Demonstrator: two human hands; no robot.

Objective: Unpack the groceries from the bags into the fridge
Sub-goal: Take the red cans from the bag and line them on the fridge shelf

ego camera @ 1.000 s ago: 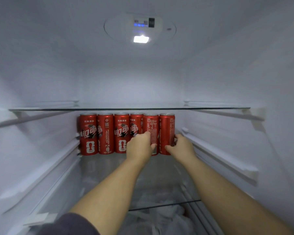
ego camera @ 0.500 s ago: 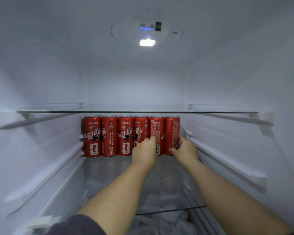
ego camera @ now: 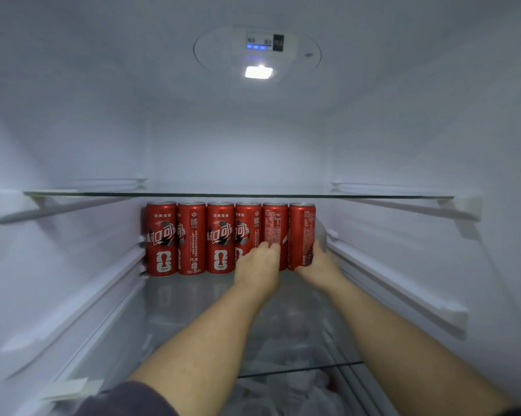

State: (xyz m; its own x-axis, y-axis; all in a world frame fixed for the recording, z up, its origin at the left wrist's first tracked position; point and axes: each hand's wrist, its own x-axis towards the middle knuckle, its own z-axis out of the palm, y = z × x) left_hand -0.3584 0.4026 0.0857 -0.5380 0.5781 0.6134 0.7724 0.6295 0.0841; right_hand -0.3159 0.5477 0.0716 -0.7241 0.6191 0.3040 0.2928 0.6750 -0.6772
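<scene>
At the bottom left of the frame a dark fabric sleeve [ego camera: 127, 400] is seen, and two bare forearms are stretched from the lower edge toward the centre. Below them, under the clear glass shelf [ego camera: 298, 368], crumpled white plastic bags [ego camera: 286, 388] are made out, blurred.

Just right of centre the left hand [ego camera: 257, 265] is laid with bent fingers against the lower front of the fifth slim red drink can [ego camera: 275, 226]; whether the thumb is closed round it cannot be told, as it is hidden. Directly to its right, the right hand [ego camera: 320, 261] is wrapped round the lower part of the sixth slim red drink can [ego camera: 302, 232], thumb at the front, fingers round the right side.

Both cans are stood upright, long axis vertical, at the right end of a row of six red cans [ego camera: 220, 238] set at the back of the white fridge [ego camera: 73, 145], touching side by side on the glass shelf. The cans lie straight ahead of the hands, so only a short push backward or a small sideways nudge is judged to be needed to square the row. The right hand is the nearer one to the end can and the fridge's right wall.

Above the row an upper glass shelf [ego camera: 238, 194] is seen bare, and a lit ceiling lamp panel [ego camera: 259, 72] is found at the upper centre.
</scene>
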